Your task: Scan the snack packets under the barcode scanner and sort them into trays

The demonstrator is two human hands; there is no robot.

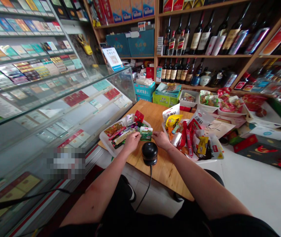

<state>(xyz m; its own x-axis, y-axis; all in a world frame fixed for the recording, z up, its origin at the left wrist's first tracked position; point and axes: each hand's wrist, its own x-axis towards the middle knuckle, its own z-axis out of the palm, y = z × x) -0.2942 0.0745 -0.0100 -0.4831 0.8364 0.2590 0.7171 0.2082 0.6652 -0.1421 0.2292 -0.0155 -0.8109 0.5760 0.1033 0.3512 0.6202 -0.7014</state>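
Observation:
Between my two hands a small green snack packet (146, 134) with a white top stands over the wooden table. My left hand (132, 141) pinches its left edge. At its right edge are the closed fingertips of my right hand (162, 139). Just below the packet sits a black dome-shaped device (149, 153) with a cable running down toward me. To the left lies a white tray (108, 144) of assorted snack packets, partly behind my left hand. On the right, a second white tray (215, 160) is heaped with red, yellow and white snack bags.
A glass display counter (81, 98) with cigarette packs runs along the left. Shelves of wine bottles (200, 36) stand behind. Snack-filled white bins (208, 104) and a dark gift box (261, 151) are at the right. The wooden table (155, 115) is low, before my knees.

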